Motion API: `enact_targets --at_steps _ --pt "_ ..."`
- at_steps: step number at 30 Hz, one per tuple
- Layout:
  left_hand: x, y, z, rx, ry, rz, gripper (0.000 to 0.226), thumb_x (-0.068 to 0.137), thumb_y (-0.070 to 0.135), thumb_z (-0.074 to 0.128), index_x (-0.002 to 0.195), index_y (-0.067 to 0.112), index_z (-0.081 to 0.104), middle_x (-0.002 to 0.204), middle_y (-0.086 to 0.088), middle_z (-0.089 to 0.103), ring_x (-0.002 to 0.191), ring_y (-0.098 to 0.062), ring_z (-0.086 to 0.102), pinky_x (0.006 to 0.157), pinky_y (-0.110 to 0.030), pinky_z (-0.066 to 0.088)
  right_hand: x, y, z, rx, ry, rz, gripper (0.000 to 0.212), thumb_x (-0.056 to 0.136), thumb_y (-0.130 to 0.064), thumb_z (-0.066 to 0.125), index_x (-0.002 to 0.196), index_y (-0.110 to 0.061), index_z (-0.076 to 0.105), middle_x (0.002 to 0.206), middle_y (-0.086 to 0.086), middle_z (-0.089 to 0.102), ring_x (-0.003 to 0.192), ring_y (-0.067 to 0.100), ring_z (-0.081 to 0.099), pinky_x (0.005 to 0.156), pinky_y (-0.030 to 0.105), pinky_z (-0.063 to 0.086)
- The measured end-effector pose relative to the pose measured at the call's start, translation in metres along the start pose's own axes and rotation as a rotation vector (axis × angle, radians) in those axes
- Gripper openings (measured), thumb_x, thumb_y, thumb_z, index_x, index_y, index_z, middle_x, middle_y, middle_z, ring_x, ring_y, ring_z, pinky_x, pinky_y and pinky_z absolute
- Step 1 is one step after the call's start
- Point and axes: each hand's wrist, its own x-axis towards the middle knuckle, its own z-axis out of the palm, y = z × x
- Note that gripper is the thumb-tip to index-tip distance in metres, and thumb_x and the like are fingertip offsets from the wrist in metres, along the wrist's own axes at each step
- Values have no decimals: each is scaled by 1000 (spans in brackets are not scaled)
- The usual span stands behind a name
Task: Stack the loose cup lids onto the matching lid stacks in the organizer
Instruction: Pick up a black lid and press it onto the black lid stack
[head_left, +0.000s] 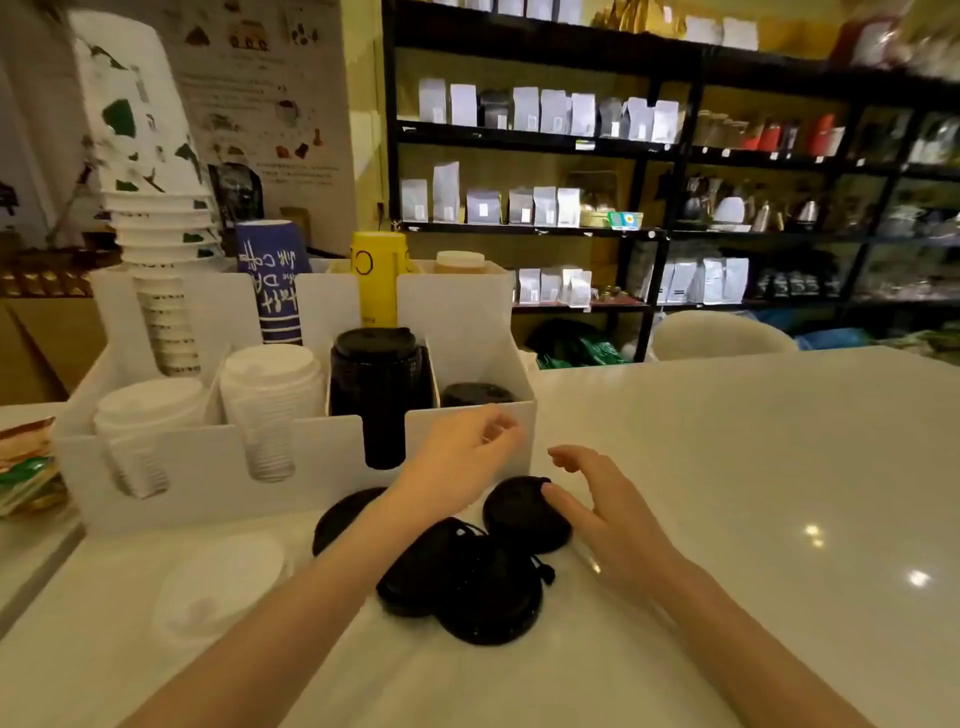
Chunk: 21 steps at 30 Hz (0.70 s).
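The right hand (602, 512) is spreading wide, fingers touching 1 black lid (524, 514) at the lower centre; the left hand (467, 447) is hanging loosely curled and empty near the organizer (208, 457). The overlapping lids may be sliding or lifting together.

Four loose black cup lids (470, 577) lie clustered on a white counter before a white organizer (322, 462), whose front bays hold two white lid stacks (270, 384), one tall black stack (376, 384) and one low black stack (475, 393).
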Motion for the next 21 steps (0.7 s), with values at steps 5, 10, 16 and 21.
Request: enact_targets --at_steps 5,10,16,21 --pt "0 -20 23 196 -215 -118 45 85 40 51 122 15 50 123 -5 57 102 -14 52 82 -23 40 6 19 1 -110 -112 82 45 87 -38 49 129 -20 44 132 1 51 122 16 42 102 32 35" --pt "0 -34 31 313 -298 -159 56 76 43 61 125 17 47 107 -2 58 87 -14 53 70 -23 42 10 24 3 -129 -125 114 50 78 -49 44 116 -21 58 115 1 64 107 20 53 92 40 44" --pt "3 -32 35 338 -255 -176 57 69 43 68 118 17 54 102 -2 60 86 -17 56 74 -32 51 10 25 9 -55 -131 145 38 83 -39 46 114 -21 59 110 3 63 105 21 51 89 35 41" --pt "5 -26 36 362 -159 -114 62 61 49 72 112 17 59 104 -4 67 92 -19 61 80 -38 54 8 10 5 153 15 128 29 88 -21 47 115 -20 59 110 -1 56 105 13 49 88 21 39"
